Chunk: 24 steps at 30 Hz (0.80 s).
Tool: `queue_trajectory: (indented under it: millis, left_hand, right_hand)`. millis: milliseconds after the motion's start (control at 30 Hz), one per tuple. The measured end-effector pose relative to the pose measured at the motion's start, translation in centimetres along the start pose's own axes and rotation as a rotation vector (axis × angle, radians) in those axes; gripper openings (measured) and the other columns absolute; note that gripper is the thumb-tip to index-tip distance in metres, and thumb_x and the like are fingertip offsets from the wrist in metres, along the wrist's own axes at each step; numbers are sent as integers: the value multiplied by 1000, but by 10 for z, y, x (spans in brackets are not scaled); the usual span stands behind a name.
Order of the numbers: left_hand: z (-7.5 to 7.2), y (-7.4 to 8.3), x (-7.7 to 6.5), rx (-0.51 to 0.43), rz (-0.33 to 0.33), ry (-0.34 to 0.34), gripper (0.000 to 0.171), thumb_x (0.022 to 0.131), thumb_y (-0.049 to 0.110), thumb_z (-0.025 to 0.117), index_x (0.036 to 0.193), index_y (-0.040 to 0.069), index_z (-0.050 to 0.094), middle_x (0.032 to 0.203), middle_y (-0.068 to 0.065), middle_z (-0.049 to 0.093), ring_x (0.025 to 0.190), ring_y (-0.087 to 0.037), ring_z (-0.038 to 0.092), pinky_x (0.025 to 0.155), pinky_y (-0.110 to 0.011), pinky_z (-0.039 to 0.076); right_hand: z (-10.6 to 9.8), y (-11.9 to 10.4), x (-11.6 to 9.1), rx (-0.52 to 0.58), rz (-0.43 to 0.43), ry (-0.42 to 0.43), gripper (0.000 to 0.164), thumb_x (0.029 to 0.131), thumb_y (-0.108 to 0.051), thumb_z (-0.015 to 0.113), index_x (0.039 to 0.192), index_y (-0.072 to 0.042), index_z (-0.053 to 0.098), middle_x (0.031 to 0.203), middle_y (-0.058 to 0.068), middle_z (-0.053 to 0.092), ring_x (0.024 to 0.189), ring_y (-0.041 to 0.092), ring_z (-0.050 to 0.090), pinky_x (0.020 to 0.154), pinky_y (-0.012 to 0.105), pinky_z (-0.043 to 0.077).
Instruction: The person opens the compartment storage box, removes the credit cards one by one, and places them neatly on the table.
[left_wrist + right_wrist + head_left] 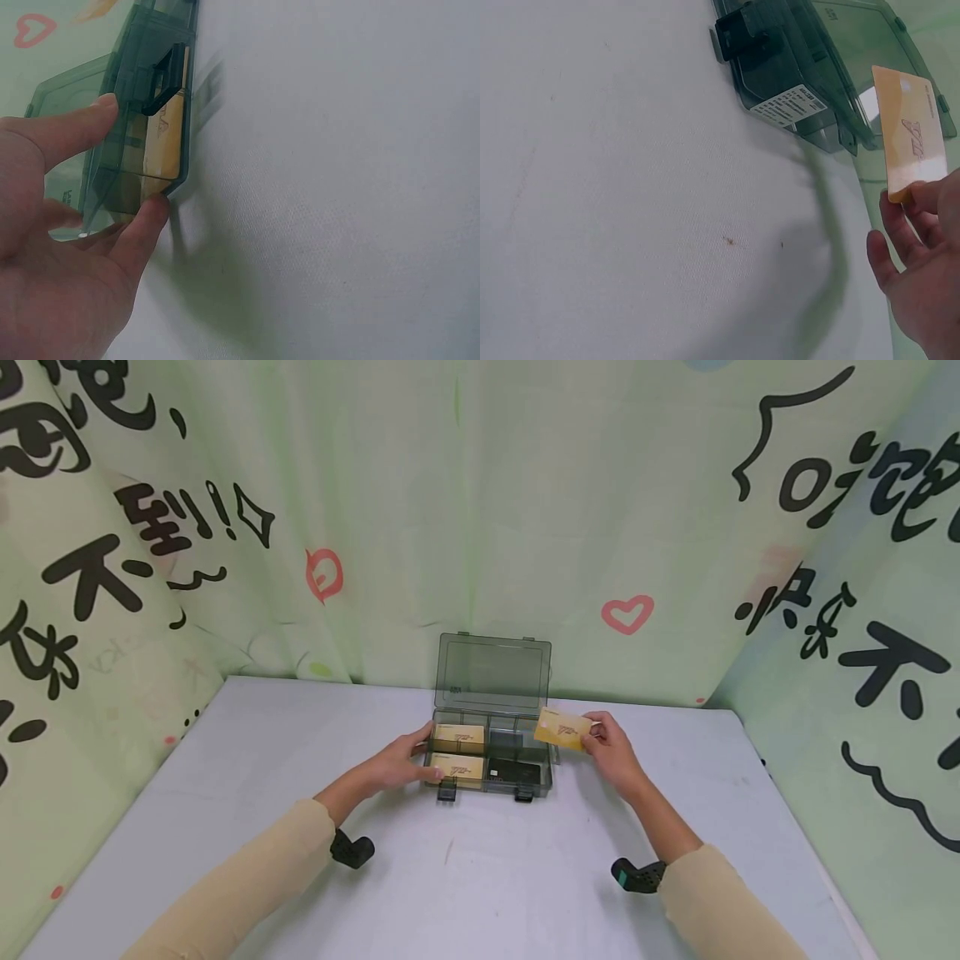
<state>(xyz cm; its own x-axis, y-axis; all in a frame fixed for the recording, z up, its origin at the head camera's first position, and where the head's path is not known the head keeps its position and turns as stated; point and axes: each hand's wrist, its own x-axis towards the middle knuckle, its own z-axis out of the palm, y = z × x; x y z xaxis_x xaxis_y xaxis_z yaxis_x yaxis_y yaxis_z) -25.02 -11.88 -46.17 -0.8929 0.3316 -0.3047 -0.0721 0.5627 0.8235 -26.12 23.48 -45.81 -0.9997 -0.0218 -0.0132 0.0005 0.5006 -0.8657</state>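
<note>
A translucent dark-green plastic storage box (492, 672) stands on the table, its lid raised at the back. My left hand (397, 762) holds the box's left end, thumb at the front left corner and fingers along the side wall. Yellow cards (459, 737) fill the back left compartment, and more yellow cards (457, 768) lie in the front left one. Black cards (513, 772) lie in the front right compartment. Over the box's right edge, my right hand (611, 752) pinches a yellow card (913, 135) by one end. What the back right compartment holds is unclear.
Two dark latches (447, 791) hang undone at the box's front. A white label (790, 106) is stuck on its right end. The white table (480, 877) is enclosed by a pale green printed curtain (540, 527) behind and at both sides.
</note>
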Motion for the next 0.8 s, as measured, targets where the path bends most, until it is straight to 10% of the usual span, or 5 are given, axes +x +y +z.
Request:
queue_trajectory:
  millis: [800]
  left_hand:
    - [0, -1, -1, -15, 21, -10, 95, 88, 21, 72, 157, 17, 8, 162, -11, 18, 148, -33, 24, 119, -53, 21]
  right_hand:
    - [-22, 10, -3, -157, 125, 122, 33, 99, -8, 49, 132, -8, 48, 116, 20, 55, 98, 28, 54, 72, 16, 46]
